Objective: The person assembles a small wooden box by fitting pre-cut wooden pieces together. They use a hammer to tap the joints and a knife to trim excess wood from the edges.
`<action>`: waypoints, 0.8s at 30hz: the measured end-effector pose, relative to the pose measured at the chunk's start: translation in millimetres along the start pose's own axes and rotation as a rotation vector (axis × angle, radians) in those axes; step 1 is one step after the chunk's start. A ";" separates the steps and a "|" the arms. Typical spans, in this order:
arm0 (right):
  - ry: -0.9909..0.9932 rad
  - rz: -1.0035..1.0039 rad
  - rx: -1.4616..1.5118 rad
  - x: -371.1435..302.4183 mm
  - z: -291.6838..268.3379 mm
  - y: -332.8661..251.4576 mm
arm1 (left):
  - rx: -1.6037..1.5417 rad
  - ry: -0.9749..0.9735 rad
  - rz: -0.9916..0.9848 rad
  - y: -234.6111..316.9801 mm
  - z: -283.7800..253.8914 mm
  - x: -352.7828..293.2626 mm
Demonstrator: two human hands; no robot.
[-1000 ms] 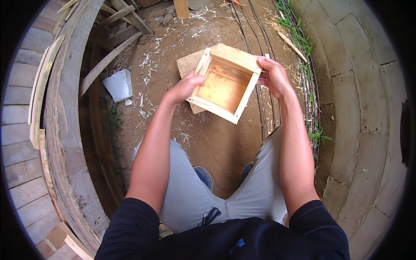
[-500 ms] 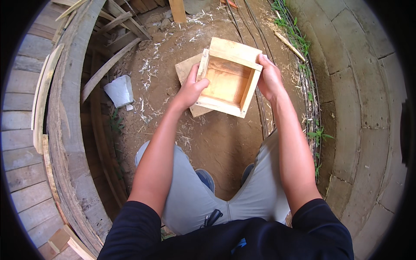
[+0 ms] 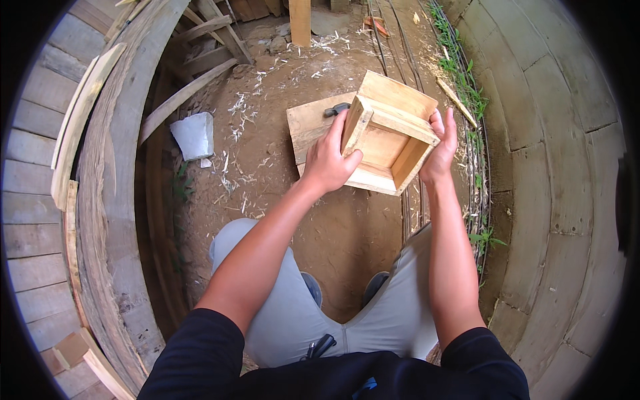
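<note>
Over open soil [image 3: 340, 243] — box [image 3: 389, 143], left hand [image 3: 330, 160] gripping edge.

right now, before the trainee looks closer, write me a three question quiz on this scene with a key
1. Which thing does the left grip hold? a) a spade b) a wooden box c) a rope
2. True or false: the pale block lies to the left of the wooden box.
3. Fill in: a dark object, partly hidden, lies on a flat ____.

Key: 1. b; 2. true; 3. wooden board.
</note>
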State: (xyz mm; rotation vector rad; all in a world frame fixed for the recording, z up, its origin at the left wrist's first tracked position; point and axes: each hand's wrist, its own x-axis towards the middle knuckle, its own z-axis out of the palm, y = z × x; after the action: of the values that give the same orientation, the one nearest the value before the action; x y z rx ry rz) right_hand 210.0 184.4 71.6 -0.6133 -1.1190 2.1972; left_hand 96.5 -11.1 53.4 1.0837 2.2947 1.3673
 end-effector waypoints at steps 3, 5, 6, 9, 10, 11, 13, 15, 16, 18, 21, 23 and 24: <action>-0.035 -0.011 -0.034 1.6 -0.2 0.2 | -0.024 0.014 0.026 -1.5 1.0 -1.1; -0.035 -0.009 -0.069 0.2 0.5 -0.8 | -0.064 -0.043 -0.031 1.6 -0.8 -0.5; -0.033 -0.010 -0.086 -0.7 2.1 -1.8 | -0.083 -0.073 -0.058 4.0 -2.5 0.2; -0.012 -0.005 -0.123 2.1 0.9 3.1 | -0.081 -0.093 -0.073 2.4 -4.6 0.7; -0.032 0.004 -0.141 1.9 0.0 3.0 | -0.116 -0.119 -0.093 2.4 -6.1 0.5; -0.035 0.005 -0.147 2.4 0.0 3.3 | -0.092 -0.096 -0.047 -1.3 -4.9 0.9; -0.034 0.011 -0.156 2.2 1.7 4.6 | -0.044 -0.058 0.042 -7.4 -2.9 1.8; -0.027 0.010 -0.143 10.5 -5.6 10.5 | -0.133 -0.058 0.066 -11.1 -0.2 4.9; -0.033 0.017 -0.130 12.2 -6.8 11.4 | -0.133 -0.044 0.081 -11.9 0.9 5.9; -0.059 0.014 -0.116 12.4 -7.1 10.8 | -0.240 -0.086 0.036 -2.9 -0.6 4.8; 0.018 0.010 -0.215 6.6 -0.1 8.1 | -0.241 -0.150 -0.143 -1.5 -3.4 5.6; -0.019 -0.009 -0.160 18.2 -19.9 18.2 | -0.274 -0.125 -0.113 -13.0 3.1 6.6; -0.088 0.022 -0.168 10.1 -5.6 10.1 | -0.282 -0.103 -0.105 -19.9 1.3 5.7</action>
State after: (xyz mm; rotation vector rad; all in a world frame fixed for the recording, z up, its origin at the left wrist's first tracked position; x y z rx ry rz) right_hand 203.4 189.7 58.8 -0.6067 -1.3586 2.1823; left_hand 83.9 -11.8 36.9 0.9089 1.9829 1.4994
